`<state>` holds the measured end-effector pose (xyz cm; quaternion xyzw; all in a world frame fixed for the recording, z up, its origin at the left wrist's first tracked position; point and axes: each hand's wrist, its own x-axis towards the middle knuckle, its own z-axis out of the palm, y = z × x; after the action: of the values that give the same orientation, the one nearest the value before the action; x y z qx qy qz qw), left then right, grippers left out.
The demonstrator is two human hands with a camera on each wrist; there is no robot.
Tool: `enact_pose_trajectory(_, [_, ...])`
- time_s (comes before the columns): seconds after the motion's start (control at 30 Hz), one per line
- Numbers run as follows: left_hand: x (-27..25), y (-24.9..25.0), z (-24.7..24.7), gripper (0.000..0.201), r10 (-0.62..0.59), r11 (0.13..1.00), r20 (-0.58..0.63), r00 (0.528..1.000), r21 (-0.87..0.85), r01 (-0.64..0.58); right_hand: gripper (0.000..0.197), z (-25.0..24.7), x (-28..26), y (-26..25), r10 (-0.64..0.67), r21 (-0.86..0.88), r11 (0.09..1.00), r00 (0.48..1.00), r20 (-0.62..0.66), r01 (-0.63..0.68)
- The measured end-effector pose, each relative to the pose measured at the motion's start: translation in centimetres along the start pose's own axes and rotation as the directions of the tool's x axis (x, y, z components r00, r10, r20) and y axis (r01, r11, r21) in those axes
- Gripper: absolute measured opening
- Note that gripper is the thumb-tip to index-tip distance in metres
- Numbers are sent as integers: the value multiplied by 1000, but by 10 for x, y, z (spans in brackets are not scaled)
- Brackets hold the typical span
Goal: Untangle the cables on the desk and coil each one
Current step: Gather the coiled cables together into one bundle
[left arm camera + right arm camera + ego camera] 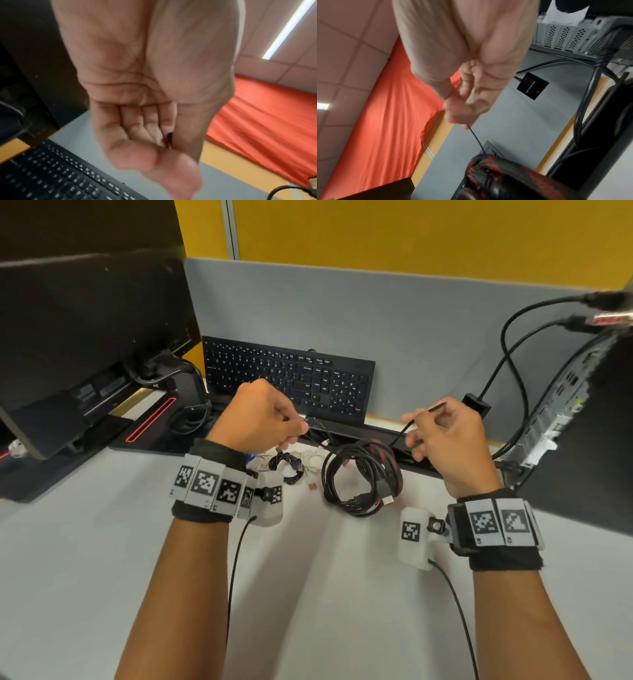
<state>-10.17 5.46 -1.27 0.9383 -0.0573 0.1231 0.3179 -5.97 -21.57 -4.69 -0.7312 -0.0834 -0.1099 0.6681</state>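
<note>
A thin black cable (402, 429) stretches between my two hands above the desk. My left hand (270, 419) pinches one end of it near the keyboard; the plug tip shows between thumb and fingers (169, 138) in the left wrist view. My right hand (442, 433) pinches the other part, and the cable (476, 139) drops from its fingers toward the pile. Below lies a thick black and red coiled bundle (363, 477). A small black coil (287, 467) and a white cable (308, 457) lie left of it, partly hidden by my left wrist.
A black keyboard (291, 378) leans against the grey partition (411, 330). A monitor (78, 337) stands at the left, a computer tower (582, 419) at the right with plugged cables and a small black adapter (476, 404). Bare white desk (325, 594) lies between my forearms.
</note>
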Motion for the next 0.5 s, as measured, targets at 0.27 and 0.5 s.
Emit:
enact_pose_trajectory(0.27, [5, 42, 27, 16, 52, 840, -152, 987, -529, -126, 9, 11, -12, -25, -224, 144, 969, 958, 179, 200])
enact_pose_trajectory(0.5, [7, 45, 32, 12, 106, 855, -135, 985, -493, -159, 18, 12, -14, -23, -247, 71, 969, 945, 216, 237])
